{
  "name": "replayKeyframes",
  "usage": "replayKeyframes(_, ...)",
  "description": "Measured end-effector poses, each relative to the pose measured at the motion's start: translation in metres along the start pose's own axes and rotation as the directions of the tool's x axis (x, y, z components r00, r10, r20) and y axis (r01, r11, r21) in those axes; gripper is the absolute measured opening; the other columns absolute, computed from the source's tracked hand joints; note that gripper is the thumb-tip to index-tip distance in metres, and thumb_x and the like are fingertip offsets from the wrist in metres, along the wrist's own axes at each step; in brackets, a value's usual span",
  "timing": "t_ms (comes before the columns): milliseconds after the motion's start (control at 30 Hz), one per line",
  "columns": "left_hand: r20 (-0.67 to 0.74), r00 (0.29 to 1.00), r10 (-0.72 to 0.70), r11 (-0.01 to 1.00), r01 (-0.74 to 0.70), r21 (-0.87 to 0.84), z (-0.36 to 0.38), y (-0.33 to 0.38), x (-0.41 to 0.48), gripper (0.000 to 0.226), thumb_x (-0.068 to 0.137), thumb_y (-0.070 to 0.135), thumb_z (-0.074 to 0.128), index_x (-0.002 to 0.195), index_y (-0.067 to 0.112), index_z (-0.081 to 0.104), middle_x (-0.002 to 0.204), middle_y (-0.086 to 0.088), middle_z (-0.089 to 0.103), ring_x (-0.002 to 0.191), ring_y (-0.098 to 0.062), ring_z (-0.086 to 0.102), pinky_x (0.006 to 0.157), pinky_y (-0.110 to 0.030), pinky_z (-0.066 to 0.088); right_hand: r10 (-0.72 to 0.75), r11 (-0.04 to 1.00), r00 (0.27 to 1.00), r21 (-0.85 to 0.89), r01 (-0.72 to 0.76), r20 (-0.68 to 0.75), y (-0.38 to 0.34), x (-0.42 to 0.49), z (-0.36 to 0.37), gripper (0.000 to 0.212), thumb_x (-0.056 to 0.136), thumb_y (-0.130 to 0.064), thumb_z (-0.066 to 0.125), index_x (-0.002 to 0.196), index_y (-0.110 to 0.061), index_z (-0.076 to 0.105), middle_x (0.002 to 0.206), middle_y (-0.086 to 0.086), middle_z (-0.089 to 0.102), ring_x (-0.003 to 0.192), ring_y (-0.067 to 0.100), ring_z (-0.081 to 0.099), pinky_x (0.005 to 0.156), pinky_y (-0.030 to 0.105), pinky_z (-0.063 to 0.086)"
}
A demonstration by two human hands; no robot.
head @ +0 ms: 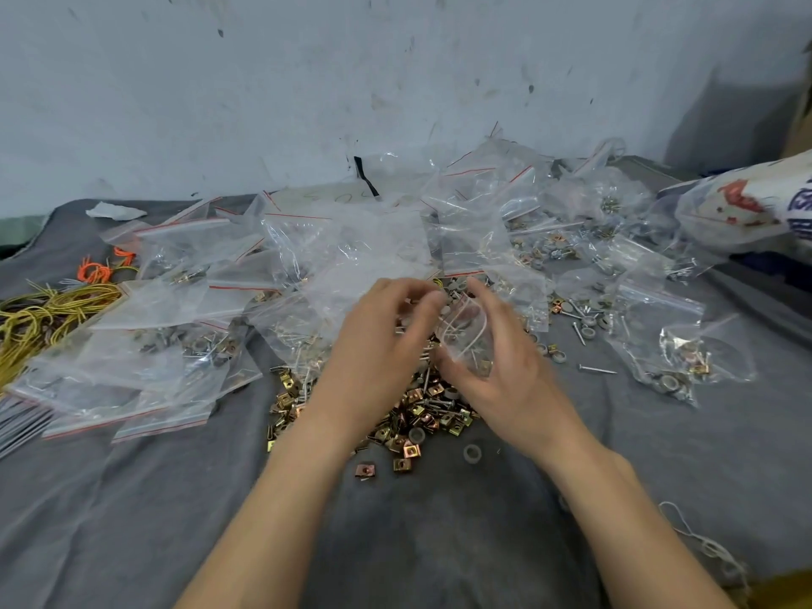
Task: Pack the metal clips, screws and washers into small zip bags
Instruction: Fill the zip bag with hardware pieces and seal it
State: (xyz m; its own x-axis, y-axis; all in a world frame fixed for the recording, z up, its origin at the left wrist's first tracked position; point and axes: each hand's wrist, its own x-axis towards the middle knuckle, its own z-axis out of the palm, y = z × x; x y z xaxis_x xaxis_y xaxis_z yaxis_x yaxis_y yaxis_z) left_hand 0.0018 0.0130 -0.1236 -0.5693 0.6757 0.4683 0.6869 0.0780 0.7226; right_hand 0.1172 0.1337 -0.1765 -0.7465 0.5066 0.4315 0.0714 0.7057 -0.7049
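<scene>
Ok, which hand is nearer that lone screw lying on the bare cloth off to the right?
Right. The right hand, holding a small zip bag, is just left of the lone screw; the left hand is further left, beyond it.

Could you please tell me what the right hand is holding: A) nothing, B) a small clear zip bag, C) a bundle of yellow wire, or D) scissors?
B: the right hand curls its fingers round a small clear zip bag, held above the pile of metal clips.
</scene>
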Motion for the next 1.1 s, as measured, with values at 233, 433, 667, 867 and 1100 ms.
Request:
replayKeyframes(233, 0.123, 0.972, -0.199, 0.953, 0.162, 0.256, -0.038, -0.038, -0.01, 0.02, 0.1, 0.035, 0.051, 0.115, 0.03, 0.064, 0.099, 0.021, 0.064, 0.087, 0.007, 0.059, 0.075, -0.018, 0.049, -0.012, 1.0, 1.0, -0.029, 0.013, 0.018, 0.002, 0.002, 0.0, 0.085, 0.087, -0.072, 0.054, 0.156, -0.043, 0.015, 0.135, -0.038, 0.026, 0.12, -0.037, 0.015, 0.101, 0.006, 0.016)
replayKeyframes(433, 0.258, 0.949, -0.18, 0.754, -0.036, 0.656, -0.023, -0.043, -0.027, 0.033, 0.102, 0.037, 0.046, 0.13, 0.027, 0.059, 0.12, 0.002, 0.057, 0.114, -0.022, 0.05, 0.098, -0.036, 0.042, -0.002, 1.0, 1.0, -0.027, 0.002, 0.007, -0.001, 0.001, -0.001, 0.083, 0.087, -0.07, 0.056, 0.155, -0.045, 0.015, 0.132, -0.036, 0.027, 0.118, -0.03, 0.024, 0.097, 0.002, 0.017)
replayKeyframes(667, 0.251, 0.952, -0.174, 0.72, -0.051, 0.692, -0.02, -0.043, -0.023, 0.022, 0.101, 0.035, 0.047, 0.117, 0.028, 0.06, 0.114, 0.006, 0.059, 0.11, -0.019, 0.052, 0.096, -0.035, 0.042, 0.023, 0.999, 1.0, -0.033, -0.023, 0.015, 0.001, 0.0, -0.002, 0.082, 0.091, -0.061, 0.062, 0.156, -0.044, 0.015, 0.133, -0.034, 0.028, 0.125, -0.012, 0.027, 0.106, 0.017, 0.022)
replayKeyframes(867, 0.041, 0.988, -0.15, 0.954, 0.134, 0.268, -0.02, -0.023, -0.014, 0.007, 0.098, 0.025, 0.055, 0.104, 0.026, 0.058, 0.093, 0.007, 0.059, 0.082, -0.008, 0.055, 0.076, -0.027, 0.049, 0.012, 0.999, 1.0, -0.032, -0.012, 0.014, -0.001, 0.0, -0.002, 0.083, 0.09, -0.065, 0.06, 0.156, -0.042, 0.015, 0.142, -0.024, 0.038, 0.132, 0.0, 0.037, 0.108, 0.026, 0.028)
replayKeyframes(1100, -0.001, 0.991, -0.132, 0.971, 0.129, -0.2, -0.018, 0.014, -0.003, 0.02, 0.098, 0.019, 0.057, 0.114, 0.031, 0.062, 0.083, 0.005, 0.065, 0.062, -0.003, 0.053, 0.052, -0.013, 0.041, -0.007, 0.999, 1.0, -0.039, 0.007, 0.007, -0.002, 0.0, 0.0, 0.082, 0.089, -0.072, 0.053, 0.156, -0.042, 0.016, 0.149, -0.014, 0.041, 0.135, 0.005, 0.041, 0.109, 0.029, 0.033)
